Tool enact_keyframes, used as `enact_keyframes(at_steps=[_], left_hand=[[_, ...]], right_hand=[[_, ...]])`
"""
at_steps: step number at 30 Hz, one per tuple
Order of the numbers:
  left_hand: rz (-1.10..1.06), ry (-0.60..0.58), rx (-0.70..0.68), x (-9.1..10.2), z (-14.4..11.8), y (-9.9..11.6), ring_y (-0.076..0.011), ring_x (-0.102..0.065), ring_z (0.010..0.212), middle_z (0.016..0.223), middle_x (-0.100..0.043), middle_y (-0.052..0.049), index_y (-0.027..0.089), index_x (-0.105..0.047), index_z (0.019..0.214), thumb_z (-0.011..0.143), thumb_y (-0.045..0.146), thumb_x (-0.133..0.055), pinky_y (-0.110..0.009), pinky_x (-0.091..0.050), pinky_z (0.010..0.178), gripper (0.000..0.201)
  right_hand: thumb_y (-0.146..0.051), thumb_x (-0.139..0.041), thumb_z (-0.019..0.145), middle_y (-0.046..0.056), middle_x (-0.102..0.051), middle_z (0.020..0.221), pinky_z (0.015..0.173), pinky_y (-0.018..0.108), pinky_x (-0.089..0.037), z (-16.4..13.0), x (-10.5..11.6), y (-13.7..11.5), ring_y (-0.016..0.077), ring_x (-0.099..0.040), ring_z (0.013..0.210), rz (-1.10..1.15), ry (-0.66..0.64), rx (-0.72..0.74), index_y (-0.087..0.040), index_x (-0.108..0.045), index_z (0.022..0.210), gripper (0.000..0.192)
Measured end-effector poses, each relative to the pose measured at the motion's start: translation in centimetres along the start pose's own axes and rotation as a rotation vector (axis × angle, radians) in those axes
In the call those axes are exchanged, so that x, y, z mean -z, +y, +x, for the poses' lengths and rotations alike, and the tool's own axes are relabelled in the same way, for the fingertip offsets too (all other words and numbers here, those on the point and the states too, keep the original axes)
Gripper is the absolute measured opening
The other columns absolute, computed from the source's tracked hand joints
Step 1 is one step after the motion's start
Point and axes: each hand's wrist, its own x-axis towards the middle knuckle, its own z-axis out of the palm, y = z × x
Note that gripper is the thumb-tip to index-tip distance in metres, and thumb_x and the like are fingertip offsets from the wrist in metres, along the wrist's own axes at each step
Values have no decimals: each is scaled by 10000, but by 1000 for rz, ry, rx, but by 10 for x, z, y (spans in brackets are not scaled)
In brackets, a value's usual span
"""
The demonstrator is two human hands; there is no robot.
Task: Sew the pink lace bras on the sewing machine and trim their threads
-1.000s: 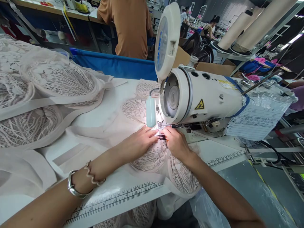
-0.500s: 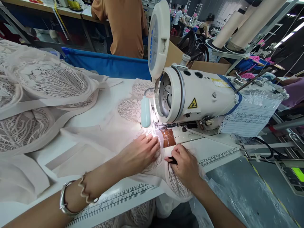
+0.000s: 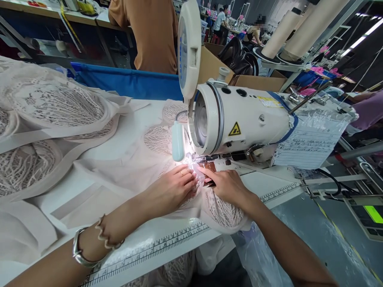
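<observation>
A white sewing machine (image 3: 245, 115) stands on the table, its lit needle area partly hidden behind a pale green lamp (image 3: 178, 141). Pale pink lace fabric (image 3: 223, 209) with cup-shaped lace panels runs under the needle area. My left hand (image 3: 172, 187) rests on the fabric just in front of the needle, its bent fingers close together and gripping the lace. Beside it on the right, my right hand (image 3: 230, 185) touches the fabric edge with a stretched index finger. Its other fingers are curled around a small black pointed tool (image 3: 210, 183), mostly hidden.
Piled lace pieces (image 3: 60, 107) lie at the left. A ruler strip (image 3: 149, 251) runs along the table's front edge. Behind are a blue cloth bin (image 3: 128, 81) and a seated person in a brown shirt (image 3: 154, 36). Thread cones (image 3: 281, 34) stand at the upper right.
My right hand has moved up and left toward the needle, its index finger now stretched onto the fabric. The right-hand lace cup has shifted slightly. My left hand stays on the lace.
</observation>
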Motion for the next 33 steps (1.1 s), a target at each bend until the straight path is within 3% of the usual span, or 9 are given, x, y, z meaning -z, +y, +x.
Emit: enact_keyframes(at_steps=[7, 12, 17, 21, 28, 33], left_hand=[[86, -55, 31, 0, -4, -6, -271, -596, 1130, 1123, -697, -111, 166, -693, 1092, 1044, 206, -393, -481, -416, 1023, 307], [138, -83, 46, 3, -5, -8, -293, -595, 1144, 1146, -695, -130, 161, -649, 1164, 1055, 304, -407, -473, -400, 988, 301], [186, -65, 62, 0, -8, -11, -337, -564, 1215, 1219, -673, -156, 155, -637, 1155, 1051, 315, -413, -460, -412, 898, 294], [179, -52, 71, -3, -11, -13, -346, -538, 1269, 1283, -663, -146, 148, -663, 1129, 1051, 353, -420, -489, -375, 966, 328], [195, -116, 73, 4, -8, -11, -338, -627, 1181, 1287, -678, -189, 113, -626, 1252, 1082, 347, -302, -562, -340, 1027, 435], [192, -103, 113, 4, -7, -11, -385, -541, 1320, 1346, -650, -184, 142, -641, 1272, 1068, 335, -362, -616, -328, 1061, 396]], right_hand=[[-88, -575, 802, 1, -814, 924, 648, 279, -409, 12, -1, 0, 219, -719, 799, -20, 39, 25, -331, -530, 1467, 710], [-95, -559, 794, 13, -809, 921, 640, 276, -399, 14, -3, 5, 208, -710, 804, -42, 108, 108, -307, -669, 1326, 584], [-47, -524, 754, -9, -801, 904, 607, 272, -383, 16, -3, 10, 196, -693, 792, -35, 80, 94, -332, -667, 1334, 662], [-48, -525, 776, -2, -796, 958, 674, 260, -432, 21, -7, 16, 189, -685, 834, 21, 84, 119, -325, -654, 1351, 652], [-129, -558, 889, 13, -785, 966, 796, 269, -477, 26, -17, 28, 186, -683, 884, 128, 119, 231, -298, -708, 1262, 437], [-133, -502, 930, 3, -783, 1001, 805, 265, -468, 34, -16, 30, 184, -677, 893, 153, 81, 224, -292, -696, 1262, 416]])
